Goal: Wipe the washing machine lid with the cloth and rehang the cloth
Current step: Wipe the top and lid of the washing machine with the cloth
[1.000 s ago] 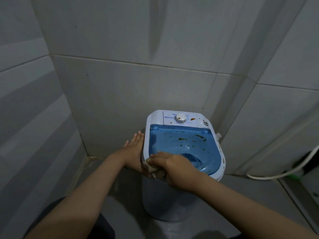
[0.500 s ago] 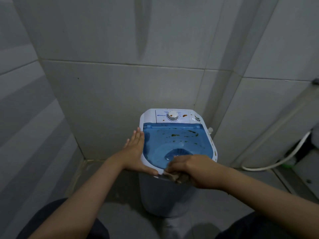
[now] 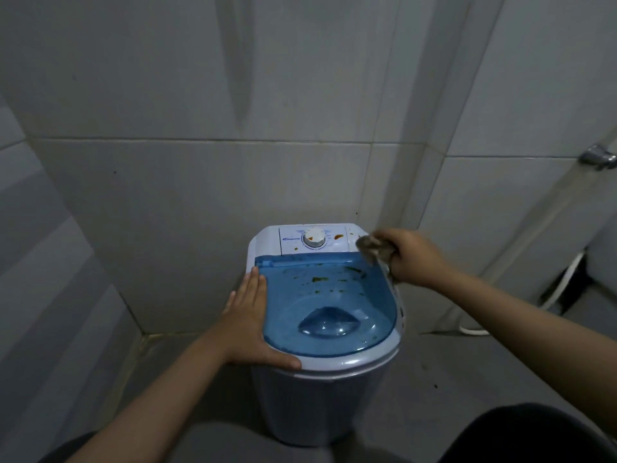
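A small white washing machine point(image 3: 329, 406) stands in the tiled corner. Its translucent blue lid point(image 3: 325, 302) carries green and brown specks near the back. The white control panel point(image 3: 293, 240) with a round dial point(image 3: 314, 238) has orange stains. My left hand point(image 3: 250, 315) lies flat against the machine's left rim, fingers together and thumb along the front edge. My right hand point(image 3: 409, 257) is shut on a bunched grey cloth point(image 3: 372, 250) at the back right corner, where lid and panel meet.
Grey tiled walls point(image 3: 200, 178) close in behind and on both sides. A white hose point(image 3: 564, 279) runs down the right wall to the floor, below a metal fitting point(image 3: 597, 158). My dark-clothed knees point(image 3: 527, 436) are at the bottom edge.
My right hand has carried the cloth from the lid's front edge up along the right side to the back right corner. My left hand stays on the left rim.
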The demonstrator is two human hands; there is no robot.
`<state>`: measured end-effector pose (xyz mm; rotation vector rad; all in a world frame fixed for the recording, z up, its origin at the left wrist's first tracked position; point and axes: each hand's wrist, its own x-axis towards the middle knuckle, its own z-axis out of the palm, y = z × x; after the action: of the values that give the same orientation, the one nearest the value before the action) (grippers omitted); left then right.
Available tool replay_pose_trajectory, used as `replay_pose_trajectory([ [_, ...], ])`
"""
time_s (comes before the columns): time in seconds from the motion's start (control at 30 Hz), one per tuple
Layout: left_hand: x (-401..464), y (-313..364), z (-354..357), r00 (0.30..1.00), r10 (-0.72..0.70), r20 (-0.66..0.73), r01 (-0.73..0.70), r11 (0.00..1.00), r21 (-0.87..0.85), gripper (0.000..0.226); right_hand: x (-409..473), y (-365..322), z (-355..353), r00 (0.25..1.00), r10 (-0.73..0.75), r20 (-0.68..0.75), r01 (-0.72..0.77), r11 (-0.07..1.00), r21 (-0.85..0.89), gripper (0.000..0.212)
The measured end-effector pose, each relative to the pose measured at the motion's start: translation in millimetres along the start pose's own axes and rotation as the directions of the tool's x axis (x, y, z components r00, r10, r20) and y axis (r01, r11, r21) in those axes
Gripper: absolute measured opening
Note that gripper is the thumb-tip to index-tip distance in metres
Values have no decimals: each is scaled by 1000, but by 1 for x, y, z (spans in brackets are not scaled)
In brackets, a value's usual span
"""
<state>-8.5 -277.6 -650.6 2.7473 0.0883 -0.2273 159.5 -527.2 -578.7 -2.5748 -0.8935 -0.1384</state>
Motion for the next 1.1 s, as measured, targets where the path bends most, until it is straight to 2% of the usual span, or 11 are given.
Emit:
replay_pose_trajectory([
  [0.1,0,1,-2,1000,-7,28,6,1000,22,156,36,17,12,985,128,-112,-124,992,37,41],
  [0.23,2,3,-6,997,-28,69,23,998,62,156,70,27,31,971,217,-105,-207,974,93,50],
  [0.33,2,3,-6,996,-30,86,23,997,74,155,80,30,44,987,161,-14,-160,985,67,45],
  [0.63,4,4,-9,991,-41,130,28,995,99,156,41,40,30,994,81,73,-70,988,-140,33],
  [0.73,4,5,-10,990,-41,136,27,995,99,157,16,36,25,995,44,93,-31,989,-143,35],
  [1.1,4,7,-10,991,-51,123,37,993,112,166,-59,27,22,986,66,153,-44,989,-144,44],
])
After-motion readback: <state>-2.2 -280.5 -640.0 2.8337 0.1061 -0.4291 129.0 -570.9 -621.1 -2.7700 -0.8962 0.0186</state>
